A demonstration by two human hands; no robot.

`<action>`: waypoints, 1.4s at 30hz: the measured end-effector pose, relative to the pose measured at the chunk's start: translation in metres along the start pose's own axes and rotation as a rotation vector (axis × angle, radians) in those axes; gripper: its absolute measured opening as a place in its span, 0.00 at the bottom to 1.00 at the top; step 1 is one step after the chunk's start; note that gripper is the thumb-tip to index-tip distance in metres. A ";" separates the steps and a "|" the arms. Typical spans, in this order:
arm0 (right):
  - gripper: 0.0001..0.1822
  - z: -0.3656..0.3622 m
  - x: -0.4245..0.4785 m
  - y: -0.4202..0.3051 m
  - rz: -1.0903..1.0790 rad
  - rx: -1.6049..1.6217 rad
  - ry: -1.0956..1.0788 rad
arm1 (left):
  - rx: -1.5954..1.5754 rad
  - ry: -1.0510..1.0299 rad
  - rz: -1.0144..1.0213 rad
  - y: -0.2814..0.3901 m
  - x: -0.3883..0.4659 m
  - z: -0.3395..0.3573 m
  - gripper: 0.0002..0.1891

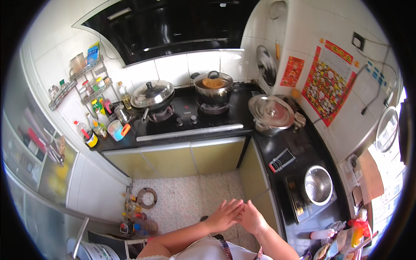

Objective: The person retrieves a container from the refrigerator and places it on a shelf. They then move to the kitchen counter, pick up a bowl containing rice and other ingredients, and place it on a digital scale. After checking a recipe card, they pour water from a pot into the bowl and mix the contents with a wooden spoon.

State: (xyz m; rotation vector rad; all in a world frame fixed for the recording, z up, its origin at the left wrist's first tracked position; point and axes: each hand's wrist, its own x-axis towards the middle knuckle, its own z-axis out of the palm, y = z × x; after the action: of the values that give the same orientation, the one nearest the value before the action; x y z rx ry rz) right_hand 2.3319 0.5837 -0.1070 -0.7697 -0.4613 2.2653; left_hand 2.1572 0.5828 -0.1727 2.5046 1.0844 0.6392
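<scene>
My left hand [226, 213] and my right hand [252, 218] meet in front of my body, above the tiled floor [187, 195]. Their fingers touch or overlap, and I see nothing held in either one. Part of the right hand's fingers is hidden behind the left. On the black counter to the right, a stainless steel bowl [318, 185] rests on a flat black appliance [297, 203]. A metal dish clamp [281, 161] with red on its handle lies beyond it. Farther back stands a pot with a steel lid [271, 112].
A lidded wok [152, 94] and a glass-lidded pot [213, 87] stand on the gas hob [187, 120] beneath a black range hood [175, 32]. Several bottles [100, 118] crowd the left counter. Floor-level bottles [141, 224] and a brown ring [147, 198] are at left; bags [354, 237] at right.
</scene>
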 end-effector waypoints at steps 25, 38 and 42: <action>0.14 0.045 0.450 -0.170 -0.714 -1.543 0.047 | -0.348 -0.603 -1.226 -0.299 -0.173 -0.010 0.25; 0.32 0.073 0.520 -0.175 -0.506 -1.935 0.372 | -0.463 -0.724 -0.844 -0.426 -0.201 -0.017 0.18; 0.31 0.082 0.540 -0.172 -0.533 -2.052 0.375 | -0.497 -0.662 -0.795 -0.445 -0.176 -0.062 0.18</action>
State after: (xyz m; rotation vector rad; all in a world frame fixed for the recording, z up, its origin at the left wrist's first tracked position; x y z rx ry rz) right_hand 2.0487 1.0777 -0.1689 -1.5239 -2.4027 0.4181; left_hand 1.7527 0.7496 -0.3752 1.4824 1.2907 -0.1440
